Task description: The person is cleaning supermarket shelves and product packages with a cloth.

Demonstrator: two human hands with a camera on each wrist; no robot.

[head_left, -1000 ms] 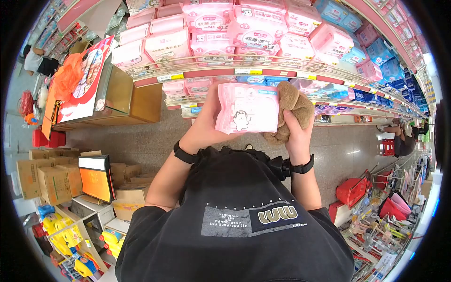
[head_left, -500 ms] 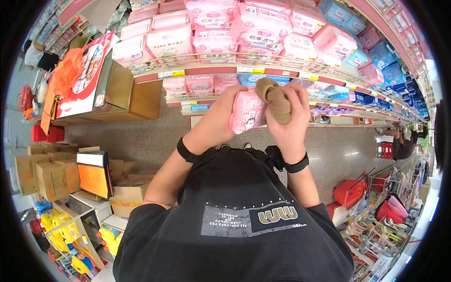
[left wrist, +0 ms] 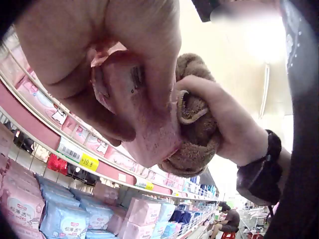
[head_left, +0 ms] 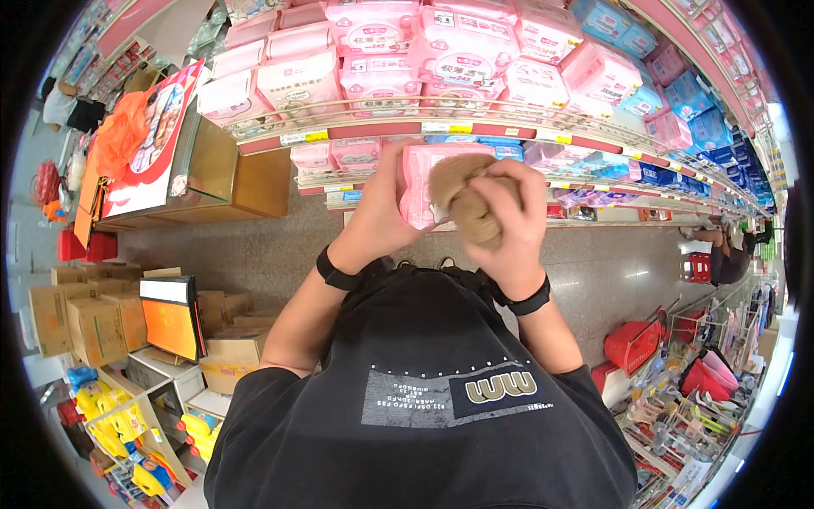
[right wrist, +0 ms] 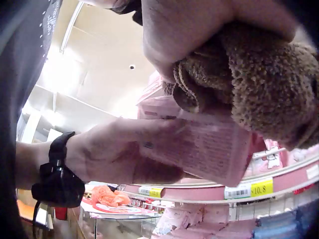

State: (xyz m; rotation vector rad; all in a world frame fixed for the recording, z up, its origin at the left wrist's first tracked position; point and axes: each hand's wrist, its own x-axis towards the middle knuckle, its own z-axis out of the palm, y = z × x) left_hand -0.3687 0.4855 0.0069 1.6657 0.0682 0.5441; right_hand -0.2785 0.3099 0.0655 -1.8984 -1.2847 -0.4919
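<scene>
A pink package point(head_left: 418, 199) is gripped at its left side by my left hand point(head_left: 379, 208). My right hand point(head_left: 514, 227) clutches a bunched brown cloth point(head_left: 471, 204), which lies against the package's right part and hides some of its face. In the left wrist view, fingers curl round the package point(left wrist: 144, 114), with the cloth point(left wrist: 194, 149) touching its far side. The right wrist view shows the left hand point(right wrist: 124, 152) holding the package point(right wrist: 204, 144) beneath the cloth point(right wrist: 279, 89).
Shelves of pink and blue packages point(head_left: 381, 78) run ahead, with a price rail point(head_left: 356, 132) just beyond my hands. A glass-topped counter point(head_left: 212, 170) and cartons point(head_left: 95, 329) stand left. A red basket point(head_left: 634, 344) is at right, and a seated person point(head_left: 729, 263) is farther off.
The package has turned from facing up, through a narrow side-on angle, to partly facing up. The cloth in my right hand has moved left over its right part.
</scene>
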